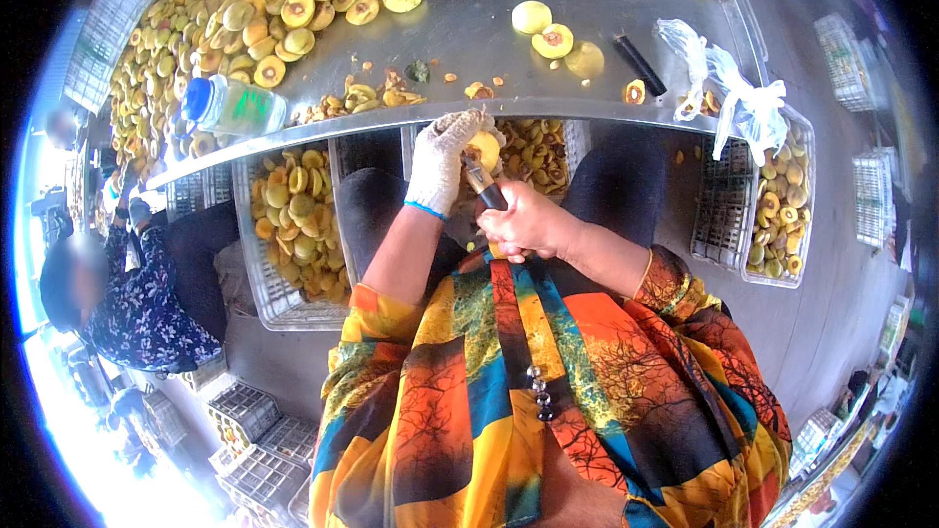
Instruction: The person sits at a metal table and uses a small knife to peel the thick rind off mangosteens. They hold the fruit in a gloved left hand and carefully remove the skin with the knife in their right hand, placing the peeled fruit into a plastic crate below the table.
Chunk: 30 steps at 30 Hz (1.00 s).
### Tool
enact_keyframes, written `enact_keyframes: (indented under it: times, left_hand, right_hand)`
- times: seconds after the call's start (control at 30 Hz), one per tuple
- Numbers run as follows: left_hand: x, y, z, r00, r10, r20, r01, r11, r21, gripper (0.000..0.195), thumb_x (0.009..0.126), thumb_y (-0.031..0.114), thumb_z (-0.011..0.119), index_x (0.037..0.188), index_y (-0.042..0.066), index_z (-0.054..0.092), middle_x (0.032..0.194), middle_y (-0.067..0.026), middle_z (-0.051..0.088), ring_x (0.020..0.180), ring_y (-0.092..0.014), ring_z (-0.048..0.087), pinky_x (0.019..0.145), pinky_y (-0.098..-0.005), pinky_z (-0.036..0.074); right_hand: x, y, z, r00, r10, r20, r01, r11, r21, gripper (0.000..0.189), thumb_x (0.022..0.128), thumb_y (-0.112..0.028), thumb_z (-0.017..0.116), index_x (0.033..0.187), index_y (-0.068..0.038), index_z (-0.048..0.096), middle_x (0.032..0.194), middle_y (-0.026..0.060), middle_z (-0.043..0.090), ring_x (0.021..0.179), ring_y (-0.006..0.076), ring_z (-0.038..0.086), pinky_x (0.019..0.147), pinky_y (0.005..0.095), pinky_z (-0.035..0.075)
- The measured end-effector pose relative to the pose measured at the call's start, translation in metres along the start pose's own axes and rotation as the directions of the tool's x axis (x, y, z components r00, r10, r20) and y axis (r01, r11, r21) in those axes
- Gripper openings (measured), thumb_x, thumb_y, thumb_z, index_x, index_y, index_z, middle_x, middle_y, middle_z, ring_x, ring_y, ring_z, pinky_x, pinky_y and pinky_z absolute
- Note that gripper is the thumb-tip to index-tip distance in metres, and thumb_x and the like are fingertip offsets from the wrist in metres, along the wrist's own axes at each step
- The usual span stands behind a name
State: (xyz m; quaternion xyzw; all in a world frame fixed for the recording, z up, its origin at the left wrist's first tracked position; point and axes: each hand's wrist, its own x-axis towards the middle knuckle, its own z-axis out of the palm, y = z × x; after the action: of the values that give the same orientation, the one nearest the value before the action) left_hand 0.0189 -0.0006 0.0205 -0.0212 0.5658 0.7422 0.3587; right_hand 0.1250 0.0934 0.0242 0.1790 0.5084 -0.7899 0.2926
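My left hand [445,158], in a knitted work glove, holds a yellow halved fruit [483,149] just below the metal table's front edge. In my bare right hand [522,218] is a knife with a dark handle [493,196], its blade end against the fruit's cut face. Beneath both hands, between the knees, stands a crate of fruit pieces [539,154], partly hidden. On the metal table [469,37] lie a big heap of halved fruit [242,29], scraps near the edge, two pale fruit halves [543,28] and a black cylindrical object [640,64].
A blue-capped clear jar [246,108] lies on the table at left, knotted plastic bags [748,99] hang over its right edge. Fruit-filled crates stand left [253,293] and right [807,235] of my legs. A co-worker [147,301] sits at far left; stacked crates [257,440] are behind.
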Motion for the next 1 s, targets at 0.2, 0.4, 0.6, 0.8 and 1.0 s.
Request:
enact_keyframes:
  times: [0.2, 0.4, 0.6, 0.8, 1.0]
  left_hand:
    - [0.013, -0.002, 0.006, 0.999, 0.034, 0.029, -0.033, 0.999, -0.021, 0.027, 0.088, 0.027, 0.049, 0.090, 0.001, 0.056, 0.077, -0.0120, 0.061, 0.061, -0.020, 0.059, 0.052, -0.0299, 0.050]
    - [0.029, 0.011, -0.033, 0.945, -0.053, -0.323, -0.075, 0.925, -0.372, 0.027, 0.085, 0.033, 0.051, 0.087, 0.006, 0.053, 0.073, -0.0091, 0.058, 0.056, -0.018, 0.057, 0.039, -0.0244, 0.043]
    - [-0.023, 0.050, -0.193, 0.625, 0.555, -0.548, 0.000, 0.702, 0.712, 0.032, 0.077, 0.025, 0.065, 0.099, 0.002, 0.063, 0.085, -0.0098, 0.065, 0.078, -0.018, 0.061, 0.073, -0.0286, 0.049]
    - [0.067, 0.076, -0.096, 0.532, 0.793, 0.297, -0.289, -0.159, 0.944, 0.026, 0.076, 0.016, 0.062, 0.100, 0.005, 0.062, 0.108, -0.0138, 0.060, 0.099, -0.025, 0.058, 0.087, -0.0315, 0.045]
    - [0.181, 0.055, 0.057, 0.682, 0.234, 0.693, -0.447, -0.616, 0.648, 0.053, 0.073, 0.008, 0.050, 0.122, 0.027, 0.048, 0.136, -0.0068, 0.036, 0.118, -0.030, 0.044, 0.090, -0.0398, 0.044]
  right_hand:
    - [0.003, -0.002, -0.014, 0.964, 0.000, 0.265, -0.113, 0.905, 0.411, 0.003, 0.085, -0.007, 0.048, 0.088, -0.007, 0.047, 0.057, -0.0030, 0.036, 0.038, 0.0033, 0.032, 0.033, 0.0207, 0.029]
    - [0.029, 0.001, -0.010, 0.954, -0.178, 0.240, 0.056, 0.896, 0.440, 0.006, 0.085, -0.008, 0.050, 0.090, -0.007, 0.048, 0.057, -0.0033, 0.038, 0.038, 0.0044, 0.033, 0.033, 0.0207, 0.029]
    - [0.052, 0.039, -0.060, 0.954, -0.216, -0.209, 0.000, 0.696, -0.718, 0.039, 0.076, -0.029, 0.065, 0.091, 0.003, 0.047, 0.069, 0.0188, 0.056, 0.058, 0.0268, 0.059, 0.053, 0.0354, 0.047]
    - [0.044, 0.042, -0.065, 0.925, -0.258, -0.279, -0.100, 0.545, -0.832, 0.047, 0.077, -0.033, 0.060, 0.095, 0.007, 0.044, 0.082, 0.0292, 0.056, 0.083, 0.0406, 0.057, 0.068, 0.0455, 0.045]
    - [0.023, 0.051, -0.068, 0.810, -0.482, -0.333, 0.003, 0.571, -0.821, 0.042, 0.075, -0.033, 0.061, 0.086, 0.004, 0.044, 0.069, 0.0275, 0.055, 0.071, 0.0436, 0.056, 0.061, 0.0485, 0.044]
